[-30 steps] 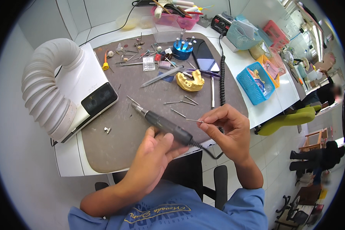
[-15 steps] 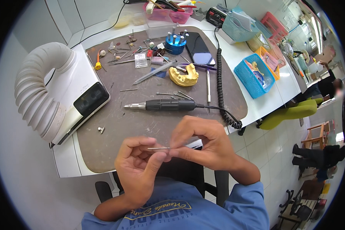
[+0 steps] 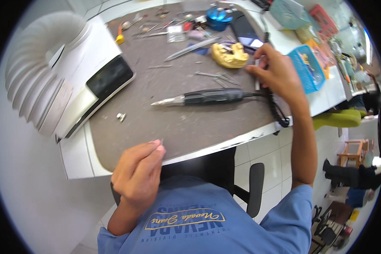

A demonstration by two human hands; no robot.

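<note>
Over the table's near edge, my left hand is closed in a pinch on a thin metal rod; only its short tip shows past the fingers. My right hand is stretched out to the right side of the mat, thumb and forefinger apart. Under them lies a slim metal hand tool, partly covered; whether the fingers touch it I cannot make out. Left of this hand sits a yellow dental cast. A black handpiece with a metal nose lies across the mat between my hands.
A white box with a ribbed hose stands at left. Several small burs lie beyond the handpiece. The blue bur holder, phone and blue basket are farther back. A coiled cord runs down the right.
My hands have come apart. The right has let go of the rod and moved far out to the right; the left keeps the rod, lower and leftward. The view has shifted.
</note>
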